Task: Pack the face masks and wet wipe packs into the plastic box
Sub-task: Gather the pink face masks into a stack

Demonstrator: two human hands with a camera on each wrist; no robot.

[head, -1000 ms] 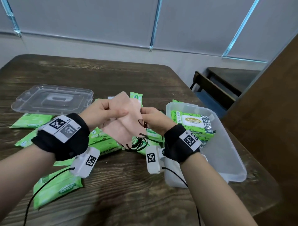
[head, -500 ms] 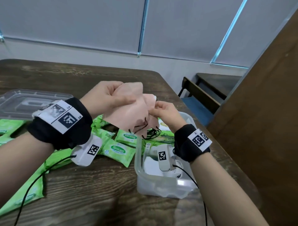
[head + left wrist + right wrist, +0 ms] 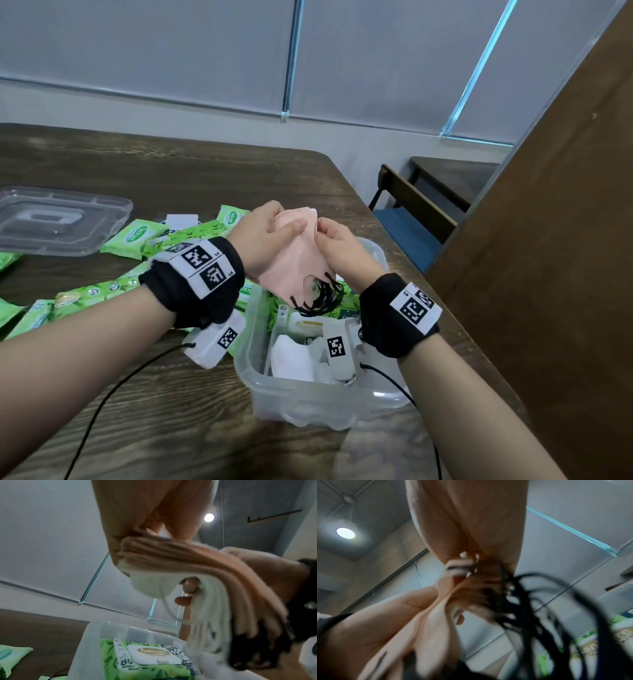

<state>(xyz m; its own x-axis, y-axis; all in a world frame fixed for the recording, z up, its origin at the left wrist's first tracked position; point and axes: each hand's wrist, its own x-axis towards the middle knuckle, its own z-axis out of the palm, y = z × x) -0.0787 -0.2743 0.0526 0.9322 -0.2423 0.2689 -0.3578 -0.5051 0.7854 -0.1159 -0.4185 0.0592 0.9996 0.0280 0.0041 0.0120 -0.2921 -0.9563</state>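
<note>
Both hands grasp a stack of peach face masks point(image 3: 294, 263) above the plastic box point(image 3: 260, 387) at the desk's point(image 3: 171, 411) right edge: left hand point(image 3: 265, 236) clenched on its top, right hand point(image 3: 337, 245) pinching its side.

grey blinds point(image 3: 212, 51), wooden table point(image 3: 178, 171), perhaps a bench point(image 3: 418, 202).
</note>
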